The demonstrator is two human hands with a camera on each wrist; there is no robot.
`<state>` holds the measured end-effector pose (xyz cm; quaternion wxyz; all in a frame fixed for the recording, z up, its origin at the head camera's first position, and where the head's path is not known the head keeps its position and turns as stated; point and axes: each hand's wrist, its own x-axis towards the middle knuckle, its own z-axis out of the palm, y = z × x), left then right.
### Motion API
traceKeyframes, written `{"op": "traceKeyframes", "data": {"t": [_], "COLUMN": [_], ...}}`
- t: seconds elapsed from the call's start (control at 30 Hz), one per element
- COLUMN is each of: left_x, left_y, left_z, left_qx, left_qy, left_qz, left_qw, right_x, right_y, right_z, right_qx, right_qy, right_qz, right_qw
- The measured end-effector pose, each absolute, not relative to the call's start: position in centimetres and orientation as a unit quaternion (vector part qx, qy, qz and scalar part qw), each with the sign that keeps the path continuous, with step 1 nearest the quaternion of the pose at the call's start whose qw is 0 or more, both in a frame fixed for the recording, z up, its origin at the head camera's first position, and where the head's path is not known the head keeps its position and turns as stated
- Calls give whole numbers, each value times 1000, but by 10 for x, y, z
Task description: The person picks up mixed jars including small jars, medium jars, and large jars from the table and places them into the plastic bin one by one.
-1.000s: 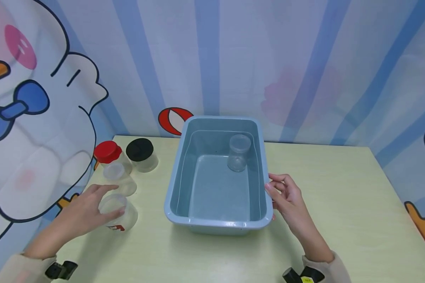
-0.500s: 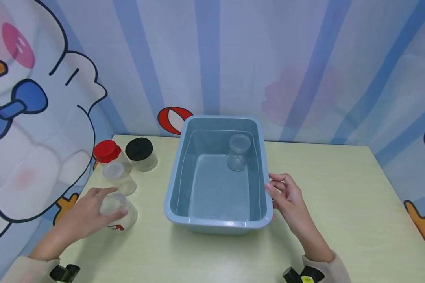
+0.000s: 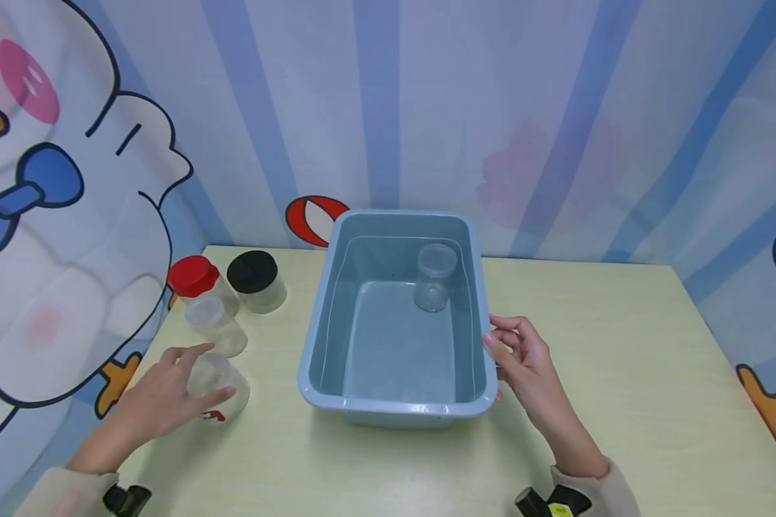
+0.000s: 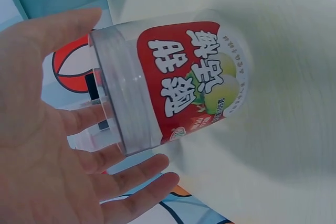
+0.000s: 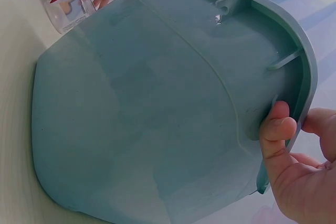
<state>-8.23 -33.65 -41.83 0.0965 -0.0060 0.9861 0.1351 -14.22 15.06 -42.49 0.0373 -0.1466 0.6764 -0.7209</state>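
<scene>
Head view: lidded jars [image 3: 233, 287] beside basin [image 3: 310, 366]

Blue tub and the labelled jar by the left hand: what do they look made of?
Blue tub: looks like moulded plastic with a smooth, slightly glossy finish; moulded ribs show under its rolled rim in the right wrist view. Labelled jar: clear and see-through, with a red printed label; a ribbed band at its neck suggests plastic, though glass cannot be ruled out. The left hand holds it.
</scene>
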Motion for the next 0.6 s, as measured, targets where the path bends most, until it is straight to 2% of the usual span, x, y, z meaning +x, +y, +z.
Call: {"op": "traceKeyframes", "data": {"t": [0.6], "left_x": [-85], "left_y": [-337], "left_z": [-428], "left_qx": [0], "left_qy": [988], "left_qz": [127], "left_qw": [91], "right_x": [-142], "right_y": [150], "right_z": [-425], "right_qx": [-143], "right_qy": [679], "right_qz": [-719], "right_qw": [38]}}
